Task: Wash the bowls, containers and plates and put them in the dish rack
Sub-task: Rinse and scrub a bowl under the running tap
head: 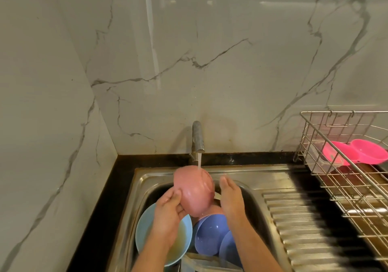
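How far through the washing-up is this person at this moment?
Done: two bright pink bowls and a clear container sit in the dish rack. In hand: the left hand holds a dusty pink bowl under the running tap; the right hand is open beside it. Left: a light blue plate and two purple bowls in the sink.

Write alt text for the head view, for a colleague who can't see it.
A person's left hand holds a pink bowl bottom-up under the running tap above the sink, the right hand open beside it. A light blue plate and purple bowls wait in the sink; bright pink dishes sit in the wire dish rack at right.
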